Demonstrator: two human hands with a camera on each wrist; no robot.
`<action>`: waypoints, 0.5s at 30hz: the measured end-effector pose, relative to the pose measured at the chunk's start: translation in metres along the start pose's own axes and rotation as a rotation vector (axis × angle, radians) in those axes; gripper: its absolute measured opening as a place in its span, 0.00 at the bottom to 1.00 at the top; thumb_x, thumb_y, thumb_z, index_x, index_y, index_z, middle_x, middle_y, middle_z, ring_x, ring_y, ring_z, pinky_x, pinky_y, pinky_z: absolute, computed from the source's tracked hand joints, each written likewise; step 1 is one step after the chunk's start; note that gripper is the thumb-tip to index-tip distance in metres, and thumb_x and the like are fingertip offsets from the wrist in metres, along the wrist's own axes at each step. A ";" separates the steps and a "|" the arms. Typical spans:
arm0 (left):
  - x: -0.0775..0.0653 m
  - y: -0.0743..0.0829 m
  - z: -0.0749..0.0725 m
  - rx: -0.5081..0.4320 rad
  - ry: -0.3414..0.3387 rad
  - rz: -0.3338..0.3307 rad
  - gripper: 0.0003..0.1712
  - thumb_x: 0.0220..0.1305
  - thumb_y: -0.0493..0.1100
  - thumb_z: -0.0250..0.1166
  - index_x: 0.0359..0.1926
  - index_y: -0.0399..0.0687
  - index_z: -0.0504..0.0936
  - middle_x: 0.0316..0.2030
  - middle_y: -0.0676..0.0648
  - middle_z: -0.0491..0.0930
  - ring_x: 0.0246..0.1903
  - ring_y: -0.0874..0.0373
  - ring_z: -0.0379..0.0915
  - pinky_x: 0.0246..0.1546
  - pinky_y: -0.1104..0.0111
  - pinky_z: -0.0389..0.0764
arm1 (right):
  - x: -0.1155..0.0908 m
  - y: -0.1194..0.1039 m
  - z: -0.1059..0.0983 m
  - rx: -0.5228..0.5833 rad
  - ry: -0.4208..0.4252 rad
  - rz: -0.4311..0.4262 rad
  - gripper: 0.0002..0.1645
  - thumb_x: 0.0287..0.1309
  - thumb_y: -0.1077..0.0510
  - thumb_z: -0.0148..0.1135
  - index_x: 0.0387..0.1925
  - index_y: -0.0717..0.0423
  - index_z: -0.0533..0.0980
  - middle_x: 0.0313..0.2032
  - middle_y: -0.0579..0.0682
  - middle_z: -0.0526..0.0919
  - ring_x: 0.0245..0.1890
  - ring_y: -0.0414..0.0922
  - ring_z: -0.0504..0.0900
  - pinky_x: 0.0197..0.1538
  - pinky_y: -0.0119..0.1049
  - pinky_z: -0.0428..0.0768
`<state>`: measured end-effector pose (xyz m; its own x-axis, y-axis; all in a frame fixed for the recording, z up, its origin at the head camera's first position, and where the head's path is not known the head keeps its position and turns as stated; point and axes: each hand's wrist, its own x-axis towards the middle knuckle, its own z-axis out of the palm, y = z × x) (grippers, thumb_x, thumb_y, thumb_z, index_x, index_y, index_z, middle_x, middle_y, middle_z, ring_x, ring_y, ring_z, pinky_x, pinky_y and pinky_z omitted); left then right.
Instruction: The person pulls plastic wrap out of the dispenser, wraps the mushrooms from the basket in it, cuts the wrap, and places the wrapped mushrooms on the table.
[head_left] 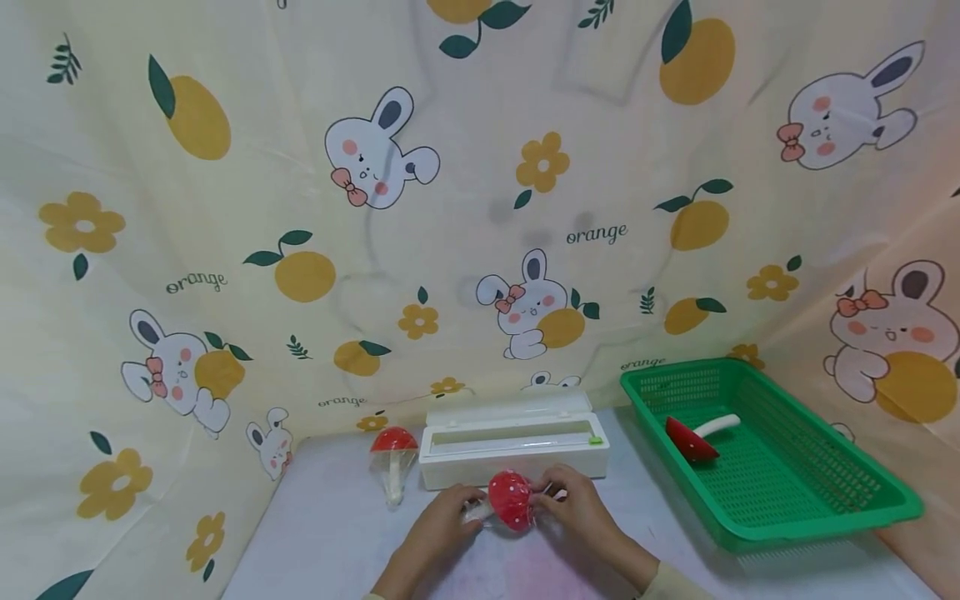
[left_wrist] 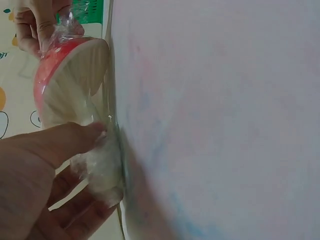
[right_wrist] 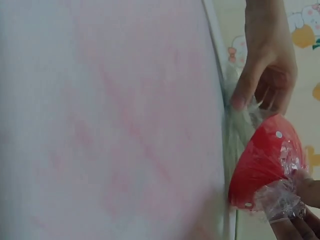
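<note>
Left hand [head_left: 442, 523] grips one mushroom [head_left: 511, 500] by its stem [head_left: 480, 508], right hand [head_left: 577, 507] pinches film [right_wrist: 280, 201]; two other mushrooms [head_left: 393, 440] lie beyond the fingers [left_wrist: 92, 215]. Left wrist shows the held cap's underside [left_wrist: 72, 100], hidden in head view.

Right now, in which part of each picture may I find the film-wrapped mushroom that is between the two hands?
Head: the wrapped mushroom is at the lower middle, red cap toward the right.
Left wrist: the wrapped mushroom is on the left side, cap above, stem below.
Right wrist: the wrapped mushroom is at the lower right, cap below its stem.
Shared landmark: the left hand, holding the stem.
</note>
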<state>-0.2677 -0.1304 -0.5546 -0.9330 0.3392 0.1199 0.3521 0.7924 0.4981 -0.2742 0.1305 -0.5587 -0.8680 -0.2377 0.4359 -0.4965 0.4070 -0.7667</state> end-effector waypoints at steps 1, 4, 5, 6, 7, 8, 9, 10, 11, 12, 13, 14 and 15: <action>0.000 0.000 0.000 0.004 0.008 0.002 0.20 0.57 0.45 0.74 0.51 0.53 0.83 0.44 0.55 0.82 0.48 0.56 0.78 0.52 0.55 0.79 | -0.001 -0.001 0.000 0.013 -0.009 0.009 0.09 0.52 0.61 0.76 0.34 0.50 0.82 0.34 0.44 0.82 0.32 0.36 0.81 0.33 0.30 0.83; -0.001 0.000 0.001 -0.006 0.036 -0.014 0.18 0.58 0.44 0.72 0.50 0.53 0.84 0.44 0.54 0.83 0.46 0.57 0.80 0.50 0.56 0.80 | -0.002 -0.003 -0.001 0.054 -0.051 0.034 0.12 0.55 0.60 0.74 0.42 0.51 0.83 0.40 0.46 0.81 0.38 0.40 0.81 0.38 0.31 0.84; -0.002 0.000 0.001 -0.019 0.048 -0.019 0.17 0.59 0.44 0.72 0.51 0.52 0.84 0.44 0.54 0.84 0.47 0.56 0.80 0.51 0.55 0.80 | -0.003 -0.003 -0.001 0.064 -0.063 0.032 0.15 0.55 0.60 0.74 0.45 0.52 0.83 0.42 0.48 0.80 0.40 0.41 0.81 0.39 0.32 0.84; -0.003 -0.001 0.001 -0.030 0.062 -0.018 0.17 0.60 0.44 0.71 0.51 0.52 0.84 0.46 0.53 0.84 0.48 0.55 0.80 0.51 0.54 0.80 | -0.004 -0.004 -0.003 0.080 -0.076 0.028 0.18 0.55 0.60 0.74 0.49 0.52 0.82 0.45 0.49 0.80 0.42 0.43 0.81 0.41 0.32 0.85; -0.004 -0.002 0.001 -0.044 0.075 -0.014 0.17 0.61 0.43 0.71 0.52 0.52 0.84 0.47 0.53 0.84 0.49 0.55 0.80 0.52 0.54 0.80 | -0.004 -0.005 -0.004 0.095 -0.089 0.020 0.21 0.56 0.60 0.73 0.52 0.53 0.81 0.47 0.50 0.79 0.44 0.44 0.81 0.43 0.33 0.85; -0.004 -0.003 0.000 -0.063 0.085 -0.014 0.17 0.62 0.44 0.70 0.53 0.52 0.84 0.47 0.53 0.84 0.50 0.55 0.80 0.52 0.54 0.80 | -0.005 -0.006 -0.006 0.112 -0.103 0.008 0.23 0.56 0.60 0.73 0.55 0.53 0.80 0.49 0.50 0.79 0.46 0.45 0.81 0.45 0.34 0.84; -0.005 -0.003 0.000 -0.085 0.094 -0.006 0.17 0.63 0.43 0.69 0.54 0.52 0.83 0.48 0.53 0.84 0.50 0.55 0.80 0.53 0.54 0.79 | -0.006 -0.007 -0.008 0.135 -0.117 -0.010 0.25 0.57 0.61 0.73 0.57 0.54 0.79 0.51 0.52 0.78 0.48 0.47 0.81 0.47 0.36 0.84; -0.005 -0.004 -0.001 -0.101 0.100 0.004 0.17 0.64 0.43 0.68 0.54 0.52 0.83 0.48 0.53 0.84 0.50 0.55 0.80 0.53 0.55 0.79 | -0.006 -0.007 -0.010 0.151 -0.128 -0.036 0.27 0.58 0.62 0.72 0.59 0.55 0.78 0.52 0.53 0.78 0.49 0.49 0.81 0.48 0.37 0.84; -0.005 -0.005 -0.002 -0.124 0.099 0.008 0.17 0.65 0.44 0.68 0.54 0.52 0.82 0.48 0.54 0.84 0.50 0.56 0.80 0.53 0.55 0.79 | -0.007 -0.008 -0.012 0.166 -0.141 -0.058 0.27 0.58 0.63 0.71 0.60 0.55 0.76 0.53 0.53 0.78 0.50 0.49 0.81 0.49 0.38 0.84; -0.005 -0.006 -0.003 -0.146 0.097 0.013 0.16 0.65 0.43 0.67 0.54 0.53 0.82 0.47 0.54 0.84 0.49 0.58 0.80 0.52 0.56 0.80 | -0.007 -0.008 -0.015 0.178 -0.150 -0.080 0.28 0.59 0.64 0.70 0.61 0.56 0.76 0.54 0.53 0.78 0.51 0.50 0.81 0.49 0.39 0.84; -0.005 -0.006 -0.005 -0.174 0.094 0.021 0.16 0.66 0.43 0.67 0.54 0.53 0.81 0.47 0.55 0.84 0.49 0.58 0.80 0.52 0.57 0.80 | -0.007 -0.009 -0.017 0.185 -0.154 -0.099 0.28 0.59 0.64 0.70 0.62 0.56 0.75 0.54 0.54 0.78 0.51 0.49 0.81 0.50 0.40 0.84; -0.005 -0.006 -0.008 -0.203 0.092 0.028 0.16 0.66 0.42 0.67 0.54 0.53 0.81 0.47 0.55 0.84 0.48 0.59 0.79 0.51 0.57 0.80 | -0.007 -0.009 -0.019 0.186 -0.154 -0.114 0.28 0.59 0.64 0.69 0.62 0.56 0.75 0.53 0.53 0.79 0.51 0.48 0.81 0.49 0.40 0.84; -0.004 -0.007 -0.010 -0.227 0.084 0.028 0.15 0.66 0.42 0.67 0.53 0.55 0.81 0.46 0.56 0.84 0.48 0.60 0.79 0.51 0.58 0.80 | -0.007 -0.009 -0.020 0.186 -0.151 -0.127 0.27 0.59 0.65 0.69 0.61 0.56 0.76 0.52 0.52 0.79 0.50 0.48 0.82 0.49 0.40 0.84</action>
<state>-0.2666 -0.1420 -0.5501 -0.9293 0.3086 0.2027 0.3611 0.6456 0.6729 -0.2639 0.1464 -0.5453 -0.7811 -0.4110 0.4701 -0.5802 0.1993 -0.7898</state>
